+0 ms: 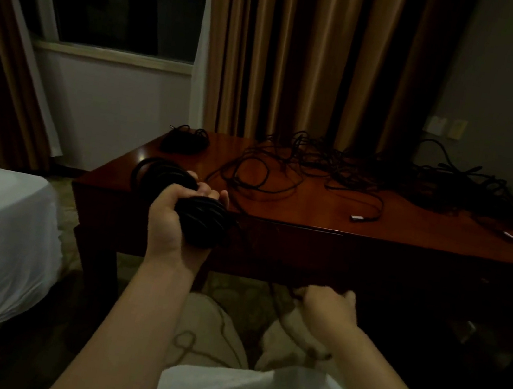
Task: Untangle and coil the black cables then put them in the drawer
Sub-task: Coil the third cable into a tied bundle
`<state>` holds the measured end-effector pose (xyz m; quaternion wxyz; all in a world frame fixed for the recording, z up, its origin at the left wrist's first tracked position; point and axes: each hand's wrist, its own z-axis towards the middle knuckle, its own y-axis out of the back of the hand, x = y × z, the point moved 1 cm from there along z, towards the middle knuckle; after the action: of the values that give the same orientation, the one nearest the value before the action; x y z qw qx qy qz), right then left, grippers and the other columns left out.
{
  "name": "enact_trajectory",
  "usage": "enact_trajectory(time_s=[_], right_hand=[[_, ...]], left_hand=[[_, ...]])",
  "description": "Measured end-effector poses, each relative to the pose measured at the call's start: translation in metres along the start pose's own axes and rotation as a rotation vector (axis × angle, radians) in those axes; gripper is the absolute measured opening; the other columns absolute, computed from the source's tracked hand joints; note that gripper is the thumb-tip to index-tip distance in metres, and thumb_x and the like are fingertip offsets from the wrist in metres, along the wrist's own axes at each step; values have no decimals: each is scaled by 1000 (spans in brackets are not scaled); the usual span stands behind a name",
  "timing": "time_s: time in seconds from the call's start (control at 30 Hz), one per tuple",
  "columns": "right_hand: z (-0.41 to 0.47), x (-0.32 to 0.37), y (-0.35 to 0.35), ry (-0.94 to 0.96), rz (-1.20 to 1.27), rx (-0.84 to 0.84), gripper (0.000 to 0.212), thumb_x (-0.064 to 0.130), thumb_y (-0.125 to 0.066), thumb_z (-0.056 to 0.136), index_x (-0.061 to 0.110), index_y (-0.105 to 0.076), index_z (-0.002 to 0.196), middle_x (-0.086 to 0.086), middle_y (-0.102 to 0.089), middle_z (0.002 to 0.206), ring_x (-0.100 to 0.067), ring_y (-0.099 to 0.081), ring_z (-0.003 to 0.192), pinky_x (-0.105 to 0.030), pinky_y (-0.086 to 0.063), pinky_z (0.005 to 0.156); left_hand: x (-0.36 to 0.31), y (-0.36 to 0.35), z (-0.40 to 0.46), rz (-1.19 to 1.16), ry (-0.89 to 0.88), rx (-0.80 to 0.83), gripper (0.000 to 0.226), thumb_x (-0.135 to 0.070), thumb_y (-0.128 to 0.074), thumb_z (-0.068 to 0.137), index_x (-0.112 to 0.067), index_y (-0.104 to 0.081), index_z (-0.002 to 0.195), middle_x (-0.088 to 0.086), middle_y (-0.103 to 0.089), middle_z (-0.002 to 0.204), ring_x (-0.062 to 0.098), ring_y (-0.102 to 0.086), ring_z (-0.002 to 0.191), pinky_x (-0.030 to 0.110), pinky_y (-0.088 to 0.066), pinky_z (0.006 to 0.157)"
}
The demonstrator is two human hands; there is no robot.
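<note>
Currently my left hand (175,215) grips a coiled black cable (180,203), fingers curled round the middle of the loops, held just in front of the desk (312,209) edge. My right hand (326,306) sits lower, below the desk front, fingers curled and pinching a loose strand (279,301) that trails downward. The drawer (290,249) in the desk front is closed; its contents cannot be seen. On the desktop lie a tangled heap of black cables (400,179) toward the right and a small finished coil (185,140) at the far left corner.
</note>
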<state>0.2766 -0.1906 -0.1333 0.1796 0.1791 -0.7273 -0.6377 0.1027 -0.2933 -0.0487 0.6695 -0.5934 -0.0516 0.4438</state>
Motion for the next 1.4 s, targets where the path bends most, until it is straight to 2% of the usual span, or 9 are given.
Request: enact_trajectory(time_s=[0.1, 0.23, 0.4, 0.53, 0.73, 0.97, 1.2, 1.3, 1.4], right_hand=[[1, -5, 16, -92, 139, -110, 55, 15, -50, 93, 22, -32, 144, -7, -34, 147, -25, -34, 133, -46, -26, 110], [-29, 23, 53, -15, 1123, -485, 43, -6, -39, 90, 18, -52, 125, -4, -49, 131, -11, -47, 111, -23, -42, 85], [-57, 76, 57, 230, 1729, -243, 30, 1, -39, 96, 22, -59, 103, 2, -63, 102, -8, -60, 92, -18, -49, 72], [-52, 73, 40, 328, 1589, -171, 28, 19, -42, 99, 16, -61, 79, 1, -53, 66, -13, -47, 62, -24, -37, 57], [-33, 39, 26, 212, 694, -185, 30, 39, -46, 97, 31, -51, 69, 3, -55, 66, -23, -61, 70, -30, -39, 59], [-50, 15, 60, 296, 1747, 150, 11, 13, -54, 84, 7, -60, 78, 8, -39, 48, -3, -33, 38, -13, -28, 39], [-57, 19, 54, 503, 1928, 320, 22, 16, -48, 92, 9, -61, 76, 4, -36, 55, -4, -32, 40, -22, -45, 49], [-52, 16, 54, 389, 1261, 82, 22, 19, -48, 97, 16, -66, 84, 9, -44, 52, -3, -35, 42, -19, -29, 43], [-39, 20, 57, 344, 502, -12, 24, 32, -46, 98, 21, -65, 107, 8, -63, 84, -3, -57, 72, -20, -46, 61]], left_hand=[[-3, -3, 2, 0, 2, 32, 15, -10, -45, 68, -13, -41, 82, -2, -44, 65, 10, -46, 57, 28, -52, 78], [12, -12, -9, 67, 0, 22, 14, -2, -41, 77, -13, -45, 84, -2, -43, 64, 11, -45, 58, 29, -47, 81], [23, -27, -20, 41, 48, 101, 24, -5, -43, 65, -13, -46, 87, -2, -44, 62, 12, -46, 58, 29, -48, 79], [16, -32, -22, 31, 36, 117, 19, -5, -43, 71, -14, -47, 87, -2, -45, 63, 11, -47, 59, 25, -53, 72], [0, -26, -6, 16, -5, -75, 18, -1, -31, 84, -14, -42, 80, -2, -40, 64, 11, -38, 57, 22, -34, 59], [-16, -13, 3, 218, -137, -172, 17, 1, -39, 82, -14, -42, 77, -3, -43, 66, 9, -43, 58, 20, -41, 51], [-24, -6, 16, 248, -199, -225, 13, -7, -50, 64, -14, -45, 75, -2, -46, 65, 11, -44, 57, 24, -40, 52], [-20, 2, 19, 249, -191, -267, 12, -3, -47, 73, -15, -48, 73, -4, -47, 62, 10, -44, 58, 27, -39, 57], [-10, 5, 16, 324, -119, -256, 11, -8, -53, 67, -15, -48, 72, -4, -47, 63, 10, -45, 57, 25, -40, 54]])
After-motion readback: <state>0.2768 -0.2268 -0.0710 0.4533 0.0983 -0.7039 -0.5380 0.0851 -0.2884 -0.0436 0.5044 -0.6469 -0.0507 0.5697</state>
